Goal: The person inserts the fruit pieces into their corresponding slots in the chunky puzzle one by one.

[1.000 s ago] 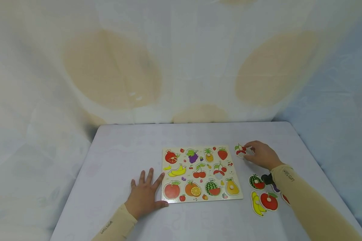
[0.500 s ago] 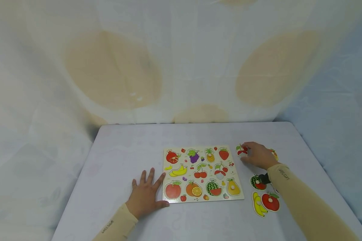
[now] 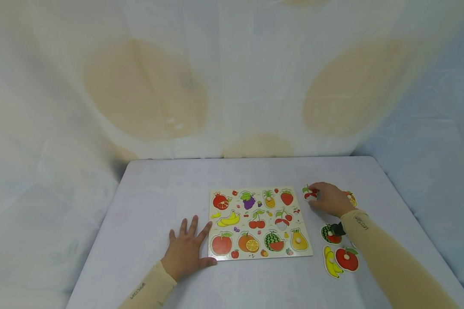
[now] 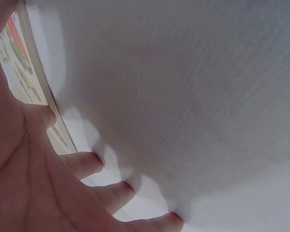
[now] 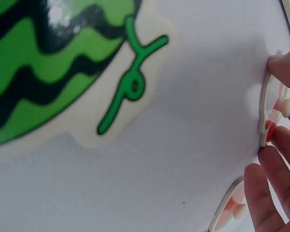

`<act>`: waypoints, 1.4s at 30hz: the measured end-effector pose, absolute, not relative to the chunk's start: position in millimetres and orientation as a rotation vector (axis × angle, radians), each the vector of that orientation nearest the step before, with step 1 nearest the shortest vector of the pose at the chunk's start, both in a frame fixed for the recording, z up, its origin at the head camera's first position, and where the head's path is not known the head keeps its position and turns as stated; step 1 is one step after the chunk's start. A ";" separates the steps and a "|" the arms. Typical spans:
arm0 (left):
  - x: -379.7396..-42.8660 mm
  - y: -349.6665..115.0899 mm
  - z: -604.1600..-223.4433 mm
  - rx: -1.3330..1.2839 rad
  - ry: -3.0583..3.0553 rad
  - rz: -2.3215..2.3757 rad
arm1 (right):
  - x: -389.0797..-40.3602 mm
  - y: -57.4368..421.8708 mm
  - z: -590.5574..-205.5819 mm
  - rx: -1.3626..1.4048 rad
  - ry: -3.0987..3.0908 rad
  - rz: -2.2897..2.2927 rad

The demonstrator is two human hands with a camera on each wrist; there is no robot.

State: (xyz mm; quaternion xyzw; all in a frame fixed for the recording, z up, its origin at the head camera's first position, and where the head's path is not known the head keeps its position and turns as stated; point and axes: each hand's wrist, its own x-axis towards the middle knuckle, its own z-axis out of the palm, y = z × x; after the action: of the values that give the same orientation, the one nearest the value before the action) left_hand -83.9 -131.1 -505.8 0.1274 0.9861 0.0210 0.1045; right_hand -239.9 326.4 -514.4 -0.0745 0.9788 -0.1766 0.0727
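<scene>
My right hand (image 3: 330, 200) is at the far right of the board, thumb and fingers at opposite edges of a cherry puzzle piece (image 3: 308, 194), pinching it close to the table. A pale knob (image 5: 284, 107) stands up from that piece in the right wrist view. My left hand (image 3: 186, 251) lies with fingers spread at the left side of a fruit puzzle board (image 3: 261, 225). Its thumb and index finger touch the board's edge, and the other fingertips (image 4: 128, 186) rest on the white cloth.
Right of the board lie a watermelon piece (image 3: 331, 234), a banana piece (image 3: 332, 262) and a red apple piece (image 3: 346, 259). An orange piece (image 3: 349, 198) shows behind my right hand. A pear piece (image 3: 299, 240) sits in the board. A pale curtain (image 3: 251, 86) hangs behind the table.
My right hand has shifted slightly left, its thumb and fingers further over the cherry piece. The orange piece has come into sight behind it. My left hand stays put.
</scene>
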 end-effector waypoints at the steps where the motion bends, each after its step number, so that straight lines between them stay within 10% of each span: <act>1: -83.9 -131.2 -505.8 0.376 2.907 0.067 | -240.4 326.4 -515.0 -0.232 2.944 -0.530; 42: -84.2 -130.5 -509.8 0.367 2.908 0.058 | -224.4 319.2 -503.5 -0.247 2.993 -0.524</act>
State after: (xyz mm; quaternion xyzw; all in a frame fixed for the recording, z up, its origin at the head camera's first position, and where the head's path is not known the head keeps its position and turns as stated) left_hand -84.2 -130.5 -509.8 0.1244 0.9865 0.0197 0.1048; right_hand -224.4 319.2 -503.5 -0.0810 0.9807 -0.1717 0.0466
